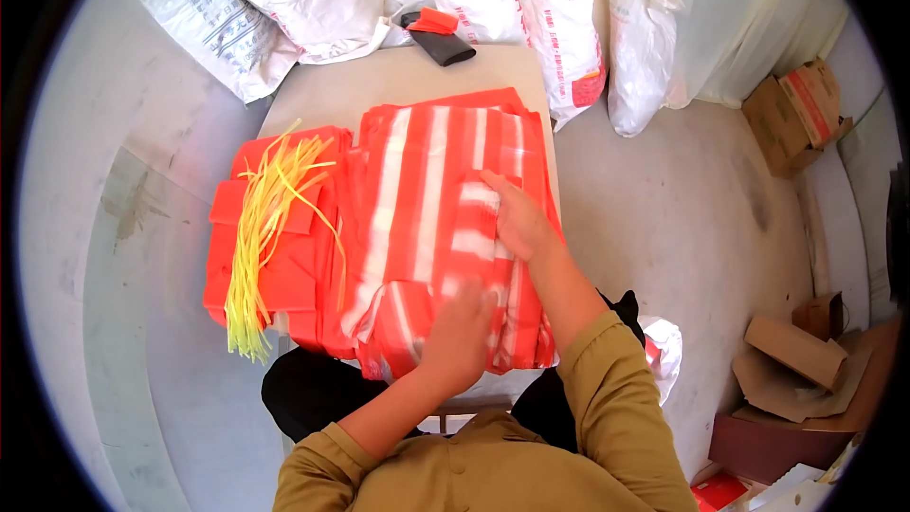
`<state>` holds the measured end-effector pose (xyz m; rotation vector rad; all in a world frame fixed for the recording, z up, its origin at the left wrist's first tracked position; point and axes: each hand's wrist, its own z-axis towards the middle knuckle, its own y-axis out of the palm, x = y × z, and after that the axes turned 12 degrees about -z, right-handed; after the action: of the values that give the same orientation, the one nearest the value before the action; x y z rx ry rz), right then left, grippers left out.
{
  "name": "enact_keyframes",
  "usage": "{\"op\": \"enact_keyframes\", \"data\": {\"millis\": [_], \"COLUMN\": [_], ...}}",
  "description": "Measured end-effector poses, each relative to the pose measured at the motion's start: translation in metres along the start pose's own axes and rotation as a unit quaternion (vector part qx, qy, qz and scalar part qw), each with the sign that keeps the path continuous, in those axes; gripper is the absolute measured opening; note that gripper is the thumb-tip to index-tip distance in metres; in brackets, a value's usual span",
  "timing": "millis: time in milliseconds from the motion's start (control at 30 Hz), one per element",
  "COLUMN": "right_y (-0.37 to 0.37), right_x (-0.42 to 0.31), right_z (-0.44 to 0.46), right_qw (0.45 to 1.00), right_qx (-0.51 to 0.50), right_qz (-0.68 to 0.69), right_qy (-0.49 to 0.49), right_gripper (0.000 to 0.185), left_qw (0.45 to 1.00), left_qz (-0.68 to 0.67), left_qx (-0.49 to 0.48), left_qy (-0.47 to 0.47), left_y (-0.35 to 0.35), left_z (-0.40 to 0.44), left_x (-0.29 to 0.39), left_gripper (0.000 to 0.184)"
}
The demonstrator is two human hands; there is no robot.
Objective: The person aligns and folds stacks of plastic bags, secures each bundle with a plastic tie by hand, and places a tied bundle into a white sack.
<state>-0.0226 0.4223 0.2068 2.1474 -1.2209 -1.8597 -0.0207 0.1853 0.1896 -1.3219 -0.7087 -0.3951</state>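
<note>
A pile of red-and-white striped plastic sheets or bags (431,171) lies on the table. On its right part is a narrow folded section with stripes running crosswise, and my right hand (521,218) is closed on that section's right edge. My left hand (460,337) is over the pile's lower part, near the same fold. Its fingers are smeared by motion, so their grip cannot be made out. Left of the pile sits a stack of folded red plastic (284,275), with a bundle of yellow strips (261,237) across it.
A black item with a red piece (441,38) lies at the table's far edge (327,85). White sacks (327,0) and printed white bags (564,33) stand behind. Cardboard boxes (796,114) are at the right, more (796,370) at lower right. A white bag (664,356) lies beside my right arm.
</note>
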Motion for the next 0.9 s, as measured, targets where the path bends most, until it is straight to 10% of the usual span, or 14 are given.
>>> {"op": "enact_keyframes", "data": {"millis": [167, 267, 400, 900], "right_y": [-0.003, -0.007, 0.023, -0.002], "right_x": [0.000, 0.005, 0.015, 0.032], "right_z": [0.006, -0.025, -0.073, -0.001], "right_qw": [0.976, 0.701, 0.566, 0.466], "right_qx": [0.121, 0.133, -0.214, -0.054], "right_qz": [-0.112, -0.614, -0.753, -0.858], "right_qy": [-0.144, -0.337, -0.259, -0.208], "right_gripper": [0.056, 0.054, 0.063, 0.068], "left_qw": [1.000, 1.000, 0.999, 0.995], "left_qz": [-0.009, -0.009, -0.042, 0.066], "left_qx": [0.000, 0.024, -0.028, -0.056], "left_qy": [0.000, 0.010, -0.015, 0.056], "left_y": [0.001, 0.005, -0.004, 0.003], "left_z": [-0.002, -0.003, -0.001, -0.035], "left_x": [-0.001, -0.002, 0.000, -0.005], "left_gripper": [0.063, 0.061, 0.059, 0.078]}}
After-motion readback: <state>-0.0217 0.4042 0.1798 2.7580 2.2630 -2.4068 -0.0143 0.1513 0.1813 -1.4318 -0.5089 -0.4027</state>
